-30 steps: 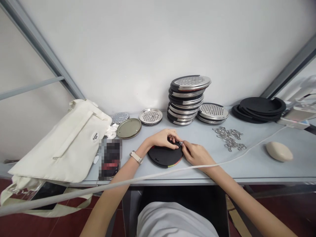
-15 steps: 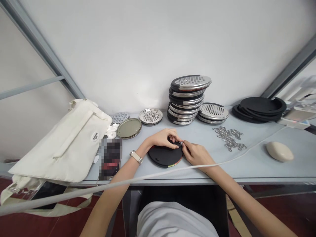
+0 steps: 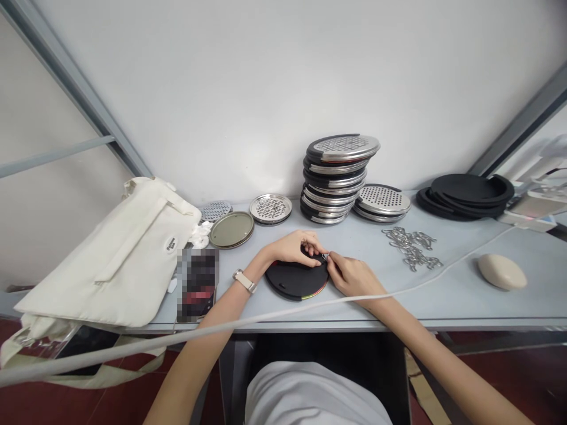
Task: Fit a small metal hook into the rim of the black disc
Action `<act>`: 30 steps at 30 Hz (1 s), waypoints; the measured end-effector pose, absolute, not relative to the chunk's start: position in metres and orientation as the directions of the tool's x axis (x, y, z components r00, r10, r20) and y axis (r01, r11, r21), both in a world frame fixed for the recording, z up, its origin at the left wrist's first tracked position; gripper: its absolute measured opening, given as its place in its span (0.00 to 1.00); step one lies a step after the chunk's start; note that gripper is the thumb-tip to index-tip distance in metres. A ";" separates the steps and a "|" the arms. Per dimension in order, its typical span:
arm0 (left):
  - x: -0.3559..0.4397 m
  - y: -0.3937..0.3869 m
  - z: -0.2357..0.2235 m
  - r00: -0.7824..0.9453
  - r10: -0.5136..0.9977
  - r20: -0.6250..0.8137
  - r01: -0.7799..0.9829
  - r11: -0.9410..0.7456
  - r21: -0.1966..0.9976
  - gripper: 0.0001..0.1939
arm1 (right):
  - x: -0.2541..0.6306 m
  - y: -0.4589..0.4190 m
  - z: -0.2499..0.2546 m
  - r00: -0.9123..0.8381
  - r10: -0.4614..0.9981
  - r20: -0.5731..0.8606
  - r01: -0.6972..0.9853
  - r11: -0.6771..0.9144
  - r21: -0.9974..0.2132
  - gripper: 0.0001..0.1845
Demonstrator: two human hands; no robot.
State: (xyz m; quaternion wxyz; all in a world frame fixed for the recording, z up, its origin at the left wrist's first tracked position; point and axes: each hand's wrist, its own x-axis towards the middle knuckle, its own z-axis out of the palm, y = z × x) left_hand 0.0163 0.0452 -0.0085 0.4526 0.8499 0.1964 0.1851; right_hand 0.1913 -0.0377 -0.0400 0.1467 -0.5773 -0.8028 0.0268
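A black round disc [image 3: 295, 282] lies on the table before me, with a strip of coloured edge showing at its lower right. My left hand [image 3: 297, 248] is curved over its upper part, thumb on the top and fingers at the far rim. At the upper right rim, my right hand [image 3: 352, 274] pinches a small metal hook [image 3: 325, 257] between thumb and forefinger. How the hook sits against the disc is partly hidden by the fingers. Similar metal hooks [image 3: 411, 247] lie in a loose pile to the right.
A tall stack of perforated metal discs [image 3: 336, 183] stands behind my hands, a shorter stack [image 3: 382, 203] beside it. Black covers [image 3: 467, 195] lie at right, near a cream oval object [image 3: 502, 271]. A white bag [image 3: 110, 260] leans left. A pale cable [image 3: 266, 319] crosses in front.
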 end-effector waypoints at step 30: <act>0.017 0.046 -0.011 0.858 0.497 0.131 0.167 -0.511 0.843 0.16 | 0.193 -0.038 -0.035 -0.259 0.953 0.160 0.845 0.304 -0.440 0.18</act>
